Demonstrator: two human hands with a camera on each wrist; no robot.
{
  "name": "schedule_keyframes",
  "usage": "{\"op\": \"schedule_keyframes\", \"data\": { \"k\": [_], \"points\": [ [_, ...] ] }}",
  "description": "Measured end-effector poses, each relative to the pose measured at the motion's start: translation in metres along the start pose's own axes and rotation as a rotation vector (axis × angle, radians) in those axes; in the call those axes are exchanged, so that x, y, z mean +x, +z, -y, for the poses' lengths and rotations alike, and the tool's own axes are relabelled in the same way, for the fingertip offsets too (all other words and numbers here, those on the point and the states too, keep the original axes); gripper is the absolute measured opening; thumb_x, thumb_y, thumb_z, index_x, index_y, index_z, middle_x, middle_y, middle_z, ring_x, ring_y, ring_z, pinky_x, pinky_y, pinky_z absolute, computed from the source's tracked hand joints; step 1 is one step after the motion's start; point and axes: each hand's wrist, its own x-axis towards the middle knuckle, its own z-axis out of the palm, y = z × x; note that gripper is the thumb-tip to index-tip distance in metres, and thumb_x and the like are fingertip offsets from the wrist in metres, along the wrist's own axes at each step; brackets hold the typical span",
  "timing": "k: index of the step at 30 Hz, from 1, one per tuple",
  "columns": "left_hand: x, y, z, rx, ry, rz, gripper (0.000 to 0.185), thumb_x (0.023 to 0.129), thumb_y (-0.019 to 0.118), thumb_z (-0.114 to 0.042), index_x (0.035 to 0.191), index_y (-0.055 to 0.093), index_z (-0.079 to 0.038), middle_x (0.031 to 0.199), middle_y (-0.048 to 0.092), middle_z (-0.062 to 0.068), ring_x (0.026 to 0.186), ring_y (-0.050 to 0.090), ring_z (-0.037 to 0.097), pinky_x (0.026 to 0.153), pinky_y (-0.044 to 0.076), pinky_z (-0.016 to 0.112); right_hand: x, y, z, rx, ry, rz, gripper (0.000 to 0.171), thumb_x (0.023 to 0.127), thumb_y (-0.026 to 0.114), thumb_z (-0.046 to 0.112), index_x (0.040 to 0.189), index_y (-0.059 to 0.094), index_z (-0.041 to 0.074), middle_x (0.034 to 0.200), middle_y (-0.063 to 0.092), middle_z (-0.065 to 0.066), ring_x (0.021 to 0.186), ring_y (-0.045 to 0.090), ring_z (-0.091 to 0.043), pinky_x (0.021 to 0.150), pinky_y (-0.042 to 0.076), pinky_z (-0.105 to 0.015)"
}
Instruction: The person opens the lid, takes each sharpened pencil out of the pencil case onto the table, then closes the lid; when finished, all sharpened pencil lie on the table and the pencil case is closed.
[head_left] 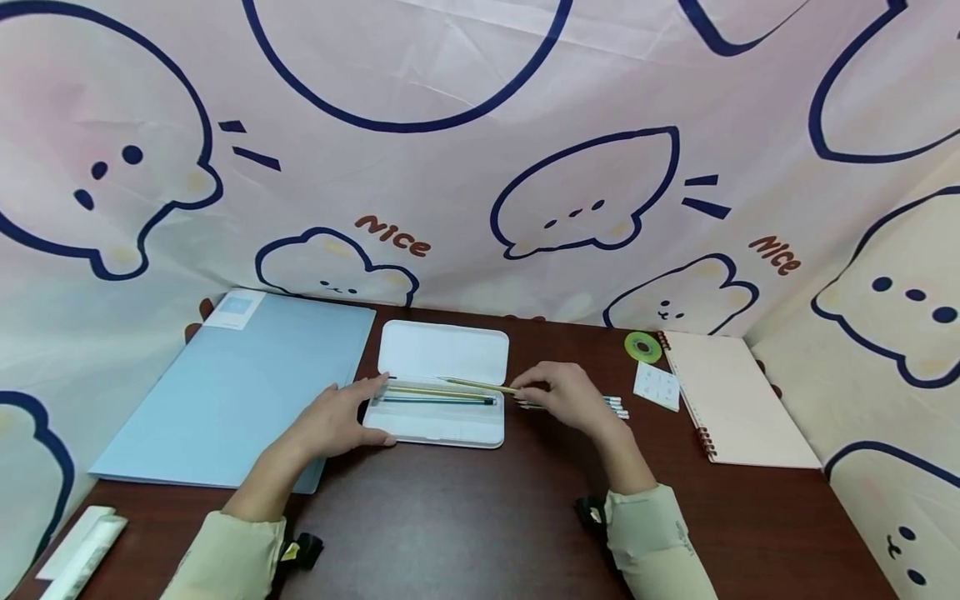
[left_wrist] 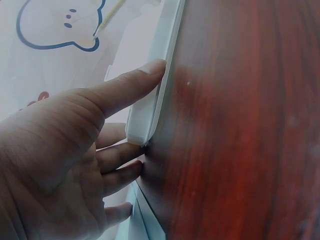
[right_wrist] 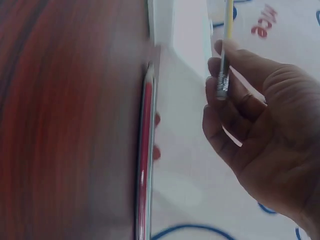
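Note:
An open white pencil case (head_left: pixel 450 429) lies on the table with its lid (head_left: pixel 442 350) folded back. My left hand (head_left: pixel 341 421) holds its left end, thumb on the near rim and fingers around the far side. Inside the tray lie a teal pencil (head_left: pixel 435 400) and a yellowish one (head_left: pixel 420 390). Between thumb and fingertips, my right hand (head_left: pixel 570 396) pinches a yellow pencil (head_left: pixel 472 383) over the case's right side, its tip to the left. Partly hidden under that hand, several pencils (head_left: pixel 618 408) lie on the table; a red pencil (right_wrist: pixel 145 130) shows in the right wrist view.
A large light-blue folder (head_left: pixel 240 392) lies left of the case. To the right are a spiral notebook (head_left: pixel 738 400), a white card (head_left: pixel 657 386) and a green ring-shaped roll (head_left: pixel 642 347). White packets (head_left: pixel 82 550) lie at the near left corner. A printed cloth surrounds the table.

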Motion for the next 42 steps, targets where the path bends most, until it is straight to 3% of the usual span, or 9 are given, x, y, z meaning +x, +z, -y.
{"op": "schedule_keyframes", "data": {
  "k": [10,20,32,42],
  "points": [
    [-0.001,0.000,-0.001,0.006,0.007,-0.011,0.100,0.075,0.087,-0.045,0.153,0.043,-0.003,0.150,0.052,0.023,0.138,0.050,0.043,0.118,0.025,0.069,-0.039,-0.029,-0.050,-0.026,0.083,-0.074,0.011,0.093,0.075,0.019,0.100,0.082,0.020,0.097,0.075,0.007,0.086,0.066,-0.009,0.073,0.054,-0.027],
    [-0.001,-0.001,-0.001,0.006,0.005,-0.010,0.099,0.075,0.087,-0.046,0.153,0.043,-0.003,0.150,0.052,0.024,0.138,0.050,0.043,0.118,0.024,0.069,-0.064,-0.045,-0.080,-0.085,0.137,-0.047,0.010,0.089,0.077,0.013,0.095,0.083,0.018,0.092,0.072,0.006,0.085,0.065,-0.010,0.072,0.053,-0.027],
    [0.000,0.001,-0.001,0.002,0.006,-0.006,0.100,0.076,0.087,-0.046,0.153,0.042,-0.002,0.150,0.052,0.024,0.139,0.049,0.044,0.118,0.023,0.070,-0.063,-0.041,-0.082,-0.164,0.161,0.054,0.007,0.090,0.077,0.017,0.094,0.080,0.021,0.094,0.073,0.006,0.089,0.066,-0.014,0.081,0.055,-0.040],
    [-0.001,0.001,0.000,0.004,0.010,-0.004,0.099,0.076,0.086,-0.047,0.154,0.042,-0.003,0.151,0.051,0.024,0.139,0.049,0.043,0.118,0.023,0.069,-0.057,-0.038,-0.077,-0.230,0.219,0.100,0.008,0.090,0.077,0.017,0.088,0.072,0.023,0.083,0.066,0.007,0.074,0.054,-0.012,0.071,0.048,-0.034]
  ]
}}
